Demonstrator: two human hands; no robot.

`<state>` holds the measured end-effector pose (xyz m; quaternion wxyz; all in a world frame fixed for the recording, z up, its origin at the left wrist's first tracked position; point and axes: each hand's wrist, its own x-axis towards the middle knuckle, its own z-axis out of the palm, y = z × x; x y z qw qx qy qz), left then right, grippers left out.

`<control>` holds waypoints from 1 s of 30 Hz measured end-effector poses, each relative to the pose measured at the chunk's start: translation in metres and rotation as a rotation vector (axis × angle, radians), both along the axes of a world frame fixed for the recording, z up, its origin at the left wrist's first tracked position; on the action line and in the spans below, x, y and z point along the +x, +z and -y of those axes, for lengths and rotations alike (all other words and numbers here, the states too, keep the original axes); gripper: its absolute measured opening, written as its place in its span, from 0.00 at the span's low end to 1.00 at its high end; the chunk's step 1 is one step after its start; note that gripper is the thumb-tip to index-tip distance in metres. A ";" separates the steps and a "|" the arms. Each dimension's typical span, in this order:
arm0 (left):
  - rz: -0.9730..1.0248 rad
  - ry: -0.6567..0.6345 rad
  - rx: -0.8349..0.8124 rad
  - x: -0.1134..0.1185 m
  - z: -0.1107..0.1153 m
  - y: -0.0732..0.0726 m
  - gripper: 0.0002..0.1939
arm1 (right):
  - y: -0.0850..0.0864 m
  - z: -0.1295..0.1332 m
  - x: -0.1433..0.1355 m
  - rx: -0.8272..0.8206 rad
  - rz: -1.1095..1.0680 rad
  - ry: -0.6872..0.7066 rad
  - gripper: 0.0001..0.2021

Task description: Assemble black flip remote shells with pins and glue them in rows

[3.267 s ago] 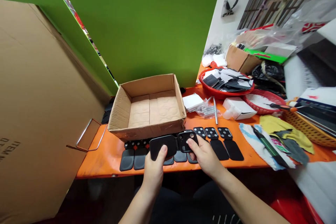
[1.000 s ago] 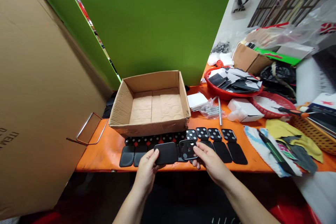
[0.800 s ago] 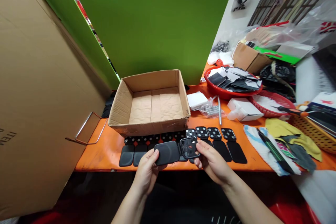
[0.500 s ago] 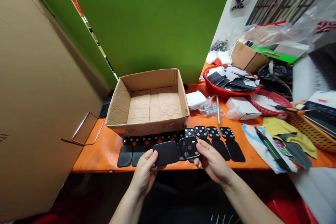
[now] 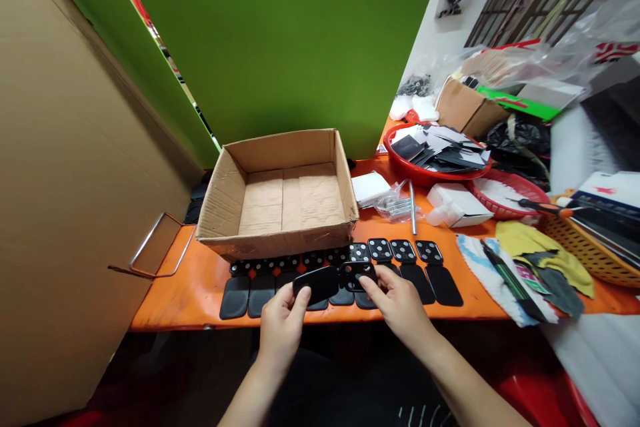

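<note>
A black hinged two-panel piece (image 5: 320,284) is held in the air between both hands, above the front of the orange table. My left hand (image 5: 283,320) grips the solid panel's left end, thumb on top. My right hand (image 5: 400,297) pinches the smaller panel with round holes (image 5: 356,273), its thumb over the face. Several like pieces lie in a row beneath, each with a plain black flap (image 5: 444,285) toward me and a square panel with pale round dots (image 5: 429,252) at the back. The held piece and hands hide part of the row.
Behind the row stands an open cardboard box (image 5: 277,240). To the right are a metal rod (image 5: 413,207), a white box (image 5: 463,205), a red basin of black and white cards (image 5: 425,177) and cloths (image 5: 555,253). A bent wire frame (image 5: 145,257) and large cardboard sheet (image 5: 75,180) are left.
The held piece has tilted, so its faces show at a flatter angle. My right thumb has moved inward over the holed panel. The view has shifted slightly.
</note>
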<state>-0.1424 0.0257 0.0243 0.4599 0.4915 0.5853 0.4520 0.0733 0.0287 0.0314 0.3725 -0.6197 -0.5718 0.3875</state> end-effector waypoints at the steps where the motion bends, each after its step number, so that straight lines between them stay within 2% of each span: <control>1: 0.037 -0.010 -0.014 0.000 0.000 0.000 0.16 | 0.001 0.000 0.000 -0.023 -0.059 0.010 0.15; 5: 0.352 -0.117 -0.111 -0.003 -0.002 -0.002 0.18 | 0.004 -0.003 0.001 -0.184 -0.404 0.084 0.19; 8: 0.473 -0.143 -0.143 -0.005 -0.002 -0.003 0.18 | 0.005 -0.005 0.003 -0.226 -0.545 0.098 0.20; 13: 0.470 -0.065 -0.149 -0.009 -0.001 -0.003 0.20 | 0.005 -0.005 -0.002 -0.225 -0.516 0.091 0.21; 19: 0.481 0.013 -0.348 -0.034 0.015 -0.013 0.22 | 0.000 0.005 -0.021 -0.303 -0.450 0.370 0.17; 22: 0.472 0.045 -0.391 -0.048 0.024 -0.018 0.21 | -0.005 0.013 -0.033 -0.364 -0.408 0.452 0.17; 25: 0.579 0.180 -0.437 -0.066 0.029 -0.022 0.17 | -0.009 0.019 -0.044 -0.388 -0.390 0.496 0.18; 28: 0.722 0.444 -0.491 -0.094 0.035 -0.029 0.09 | -0.010 0.022 -0.051 -0.344 -0.360 0.540 0.17; 30: 0.758 0.633 -0.512 -0.118 0.045 -0.039 0.06 | -0.010 0.023 -0.053 -0.335 -0.341 0.555 0.15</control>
